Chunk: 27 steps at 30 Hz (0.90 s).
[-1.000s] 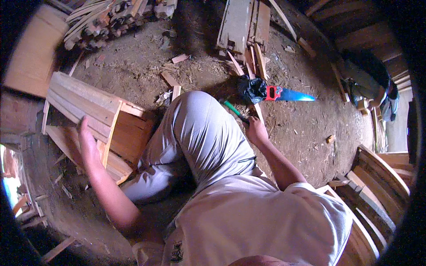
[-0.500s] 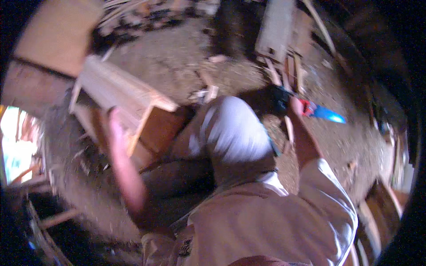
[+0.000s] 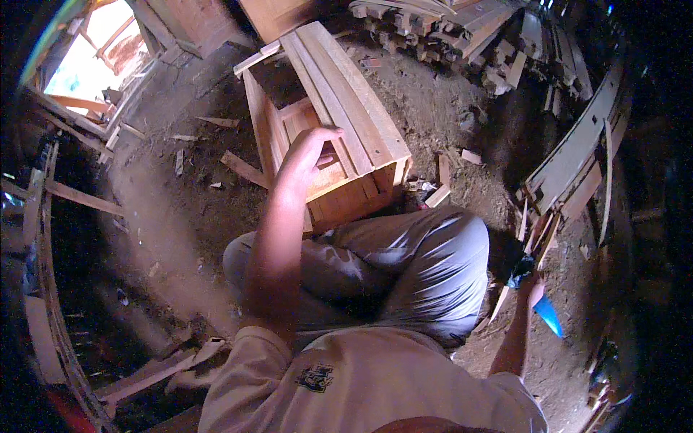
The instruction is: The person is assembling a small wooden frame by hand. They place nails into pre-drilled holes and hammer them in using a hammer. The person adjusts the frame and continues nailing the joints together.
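Note:
A pale wooden box [image 3: 368, 123] made of slats lies tilted on the ground before my knees, its side partly open. My left hand [image 3: 304, 153] is at that opening, fingers bent over the edge of a slat and thumb below, gripping the box. Out to the right, my right hand [image 3: 533, 287] reaches down by a black bundle [image 3: 518, 273], which may be a bag or cloth. Its fingers are hidden. A bright blue, pointed, blade-like piece [image 3: 550, 317] sticks out beside that hand; whether the hand holds it is unclear.
Stacked wood strips [image 3: 440, 36] lie at the far right. A long pale board [image 3: 570, 155] and thin sticks lean near my right hand. Wood offcuts [image 3: 245, 169] are scattered on the dirt floor [image 3: 170, 238]. A bright opening [image 3: 94, 54] is at the far left.
The view has swung to the right, so the box now shows nearer the middle. My left hand has gone from beside the box to its slat edge. My right hand stays by the black bundle.

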Motion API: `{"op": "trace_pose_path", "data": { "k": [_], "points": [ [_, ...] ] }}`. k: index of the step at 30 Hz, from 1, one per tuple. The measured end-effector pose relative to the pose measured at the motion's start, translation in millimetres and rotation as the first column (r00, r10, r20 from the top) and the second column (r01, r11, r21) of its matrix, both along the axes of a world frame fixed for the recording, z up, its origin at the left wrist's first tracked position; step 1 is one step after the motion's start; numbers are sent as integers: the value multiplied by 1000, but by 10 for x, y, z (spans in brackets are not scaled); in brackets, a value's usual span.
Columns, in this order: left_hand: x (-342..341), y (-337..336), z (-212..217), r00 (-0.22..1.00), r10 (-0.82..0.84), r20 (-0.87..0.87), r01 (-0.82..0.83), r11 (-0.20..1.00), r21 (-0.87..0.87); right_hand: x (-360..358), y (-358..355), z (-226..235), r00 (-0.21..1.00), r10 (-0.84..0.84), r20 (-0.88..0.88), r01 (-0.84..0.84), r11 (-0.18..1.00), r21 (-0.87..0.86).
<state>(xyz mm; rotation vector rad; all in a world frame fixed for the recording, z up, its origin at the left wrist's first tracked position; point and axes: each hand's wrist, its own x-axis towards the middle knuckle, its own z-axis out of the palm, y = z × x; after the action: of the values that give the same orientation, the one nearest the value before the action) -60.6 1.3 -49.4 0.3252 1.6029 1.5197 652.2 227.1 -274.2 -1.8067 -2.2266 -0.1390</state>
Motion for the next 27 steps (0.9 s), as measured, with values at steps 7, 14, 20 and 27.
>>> {"op": "trace_pose_path", "data": {
  "k": [7,14,20,27],
  "points": [
    [47,-8,53,998,-18,64,16,999,39,-1188,-47,1205,738,-22,-674,-29,997,-65],
    [32,-1,56,994,-46,99,35,993,110,-3937,-900,2636,267,331,-905,-660,747,79],
    [-12,7,-55,985,-75,158,54,989,135,-5046,-1008,2598,77,385,-920,-835,529,152],
    [50,5,-57,989,-65,130,51,992,112,-5249,-1176,2473,94,403,-910,-851,507,137]
  ]
}}
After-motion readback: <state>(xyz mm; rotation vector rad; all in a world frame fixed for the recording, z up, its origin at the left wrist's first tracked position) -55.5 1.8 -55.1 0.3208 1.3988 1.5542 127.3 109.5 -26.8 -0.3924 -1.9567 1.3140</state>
